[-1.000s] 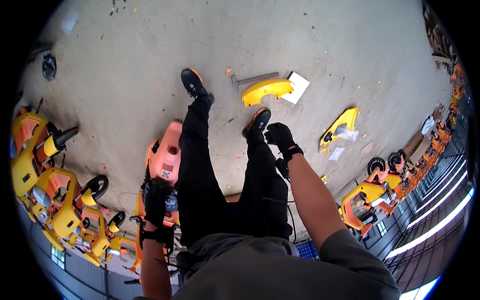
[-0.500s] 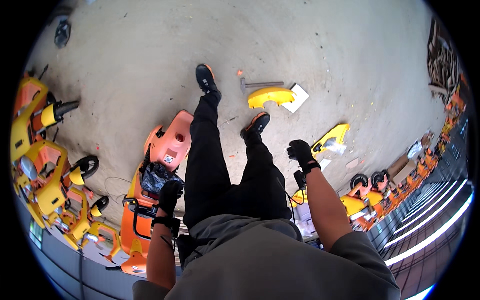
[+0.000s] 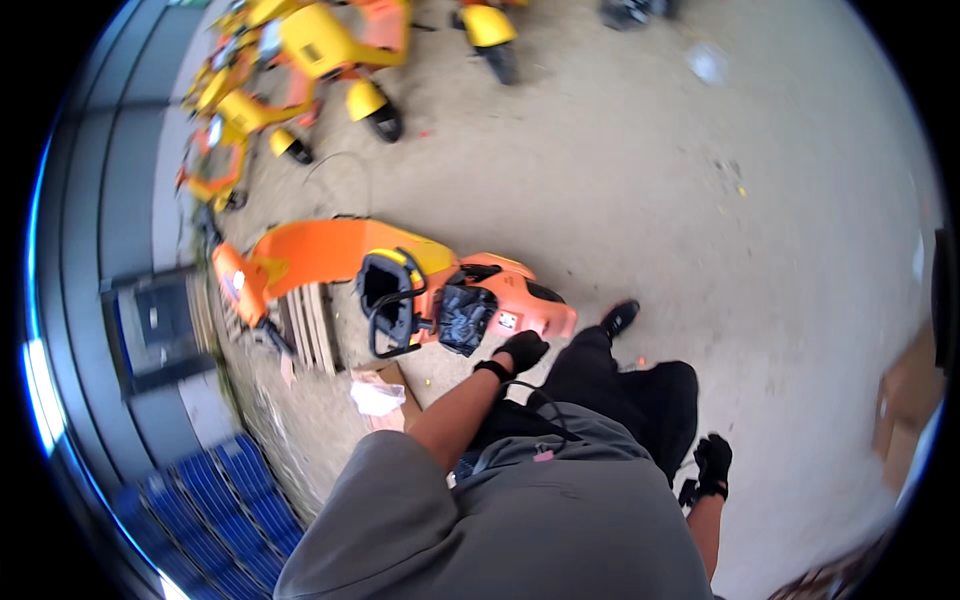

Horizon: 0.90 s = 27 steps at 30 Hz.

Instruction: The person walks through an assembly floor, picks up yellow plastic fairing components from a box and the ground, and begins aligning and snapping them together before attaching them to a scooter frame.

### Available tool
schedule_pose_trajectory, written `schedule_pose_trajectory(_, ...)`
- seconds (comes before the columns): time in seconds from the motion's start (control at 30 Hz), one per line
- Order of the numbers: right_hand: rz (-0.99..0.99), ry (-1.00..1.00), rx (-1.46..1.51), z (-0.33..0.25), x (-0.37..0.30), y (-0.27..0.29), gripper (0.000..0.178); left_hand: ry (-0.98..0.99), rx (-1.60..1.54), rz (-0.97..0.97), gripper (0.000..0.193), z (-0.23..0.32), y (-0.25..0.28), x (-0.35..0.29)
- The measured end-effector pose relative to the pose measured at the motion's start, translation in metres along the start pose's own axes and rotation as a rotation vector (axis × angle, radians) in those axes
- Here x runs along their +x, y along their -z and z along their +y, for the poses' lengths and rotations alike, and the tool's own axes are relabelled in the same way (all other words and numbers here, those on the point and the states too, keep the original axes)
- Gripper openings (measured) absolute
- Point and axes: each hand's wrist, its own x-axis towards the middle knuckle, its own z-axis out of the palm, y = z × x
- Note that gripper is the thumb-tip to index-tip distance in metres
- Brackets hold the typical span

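Observation:
My left hand [image 3: 524, 350], in a black glove, is closed into a loose fist beside the tail of an orange and yellow scooter [image 3: 330, 246]. Whether it touches the scooter's salmon-coloured rear cover [image 3: 528, 302] I cannot tell. A crumpled black plastic bag [image 3: 466, 318] sits in the scooter's open middle, beside a black seat frame [image 3: 385, 300]. On the other side, my right hand [image 3: 713, 460], also gloved in black, hangs low with its fingers curled. No object shows in either hand.
Several yellow and orange scooters [image 3: 325, 45] stand at the far left. A wooden pallet [image 3: 310, 330] and a cardboard box [image 3: 395, 385] lie near the scooter. Blue seats [image 3: 215, 510] line the left wall. More cardboard [image 3: 905, 395] is at the right edge.
My view has swung left toward the wall, and my feet have moved. The hammer and loose yellow panels have left the picture. My left hand is now beside the scooter's tail.

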Motion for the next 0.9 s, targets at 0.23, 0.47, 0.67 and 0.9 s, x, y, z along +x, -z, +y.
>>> schedule_pose_trajectory(0.23, -0.251, 0.660, -1.022, -0.170, 0.114, 0.042, 0.016, 0.385, -0.014, -0.020, 0.017, 0.042, 0.042, 0.052)
schedule_pose_trajectory(0.47, -0.366, 0.967, -1.200, -0.334, 0.223, 0.103, 0.016, 1.160, -0.565, 0.095, 0.030, 0.124, 0.021, 0.159)
schedule_pose_trajectory(0.67, -0.162, 1.379, -1.813, -0.512, 0.200, 0.154, 0.019, 1.093, -0.794, 0.023, 0.061, 0.219, 0.094, 0.276)
schedule_pose_trajectory(0.9, -0.125, 1.458, -2.031, -0.619, 0.245, 0.182, 0.020, 1.069, -0.648, 0.087, 0.048, 0.225, 0.122, 0.354)
